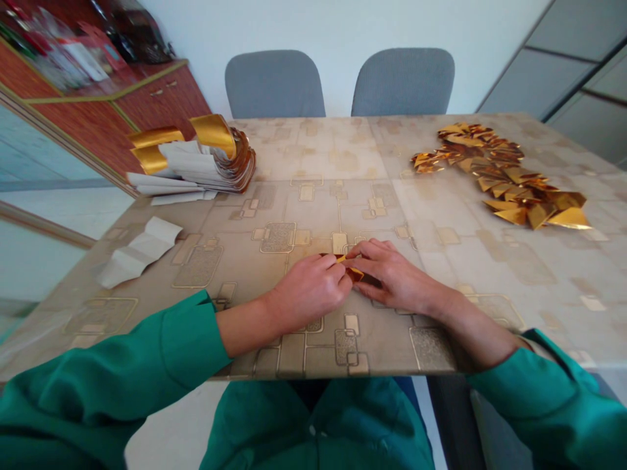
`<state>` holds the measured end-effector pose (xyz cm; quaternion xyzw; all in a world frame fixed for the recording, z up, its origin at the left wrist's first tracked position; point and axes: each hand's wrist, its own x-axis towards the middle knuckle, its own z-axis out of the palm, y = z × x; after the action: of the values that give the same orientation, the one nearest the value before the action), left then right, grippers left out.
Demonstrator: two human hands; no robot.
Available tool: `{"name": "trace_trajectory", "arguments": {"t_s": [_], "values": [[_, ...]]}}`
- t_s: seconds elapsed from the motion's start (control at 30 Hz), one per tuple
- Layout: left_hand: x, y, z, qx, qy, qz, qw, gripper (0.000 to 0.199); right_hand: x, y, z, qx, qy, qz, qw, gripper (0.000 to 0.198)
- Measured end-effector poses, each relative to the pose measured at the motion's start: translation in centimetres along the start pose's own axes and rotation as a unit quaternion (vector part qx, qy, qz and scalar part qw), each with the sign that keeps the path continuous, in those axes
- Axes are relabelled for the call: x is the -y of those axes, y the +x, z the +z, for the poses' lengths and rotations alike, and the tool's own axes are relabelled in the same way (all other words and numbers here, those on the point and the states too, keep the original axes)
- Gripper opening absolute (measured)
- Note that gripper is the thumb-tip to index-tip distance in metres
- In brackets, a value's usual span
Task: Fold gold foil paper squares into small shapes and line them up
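Observation:
Both hands meet near the front middle of the table over a small folded piece of gold foil paper (pixel 356 275). My left hand (pixel 313 287) is closed on its left side, with the fingers curled and covering much of it. From the right, my right hand (pixel 392 274) grips the same paper, thumb below and fingers on top. Only gold edges show between the fingers, so the shape of the fold is mostly hidden.
A stack of gold-and-white paper sheets (pixel 225 166) lies at the back left, near a creased pale sheet (pixel 142 251). Several folded gold pieces (pixel 509 173) form a curved row at the right. Two grey chairs (pixel 275 85) stand behind the patterned tablecloth (pixel 313 356).

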<state>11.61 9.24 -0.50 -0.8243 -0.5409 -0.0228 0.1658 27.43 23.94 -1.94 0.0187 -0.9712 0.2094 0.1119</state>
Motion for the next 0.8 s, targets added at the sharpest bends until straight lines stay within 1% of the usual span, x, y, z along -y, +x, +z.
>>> {"name": "trace_trajectory", "arguments": {"t_s": [0.1, 0.17, 0.23, 0.33, 0.43, 0.5, 0.57, 0.7, 0.8], "values": [[0.3, -0.3, 0.1, 0.003, -0.011, -0.007, 1.000, 0.005, 0.1, 0.0, 0.0, 0.001, -0.010, 0.005, 1.000, 0.026], [0.6, -0.5, 0.3, 0.009, -0.023, 0.001, 1.000, 0.006, 0.2, 0.0, 0.1, -0.005, -0.018, 0.004, 1.000, 0.023], [0.7, -0.6, 0.4, 0.009, -0.032, 0.008, 0.999, 0.010, 0.3, 0.2, 0.2, -0.012, -0.029, 0.002, 0.999, 0.019], [0.7, -0.5, 0.6, -0.001, -0.037, 0.002, 0.999, 0.017, 0.5, 0.3, 0.4, -0.019, -0.044, 0.001, 0.999, 0.024], [0.5, -0.4, 0.8, 0.009, -0.025, 0.002, 1.000, 0.010, 0.5, 0.4, 0.4, -0.022, -0.045, 0.005, 0.999, 0.027], [0.5, -0.4, 0.8, 0.010, -0.013, 0.005, 1.000, 0.007, 0.4, 0.4, 0.3, -0.019, -0.041, 0.008, 0.999, 0.026], [0.6, -0.4, 0.9, -0.006, -0.007, 0.002, 1.000, 0.007, 0.3, 0.3, 0.1, -0.012, -0.039, 0.009, 0.999, 0.023], [0.9, -0.8, 0.7, -0.068, -0.009, -0.024, 0.997, 0.015, 0.2, 0.1, -0.3, -0.012, -0.050, -0.003, 0.999, 0.032], [1.2, -1.3, 0.4, -0.107, -0.031, -0.037, 0.993, 0.020, 0.3, 0.0, -0.5, -0.015, -0.069, -0.026, 0.997, 0.025]]}}
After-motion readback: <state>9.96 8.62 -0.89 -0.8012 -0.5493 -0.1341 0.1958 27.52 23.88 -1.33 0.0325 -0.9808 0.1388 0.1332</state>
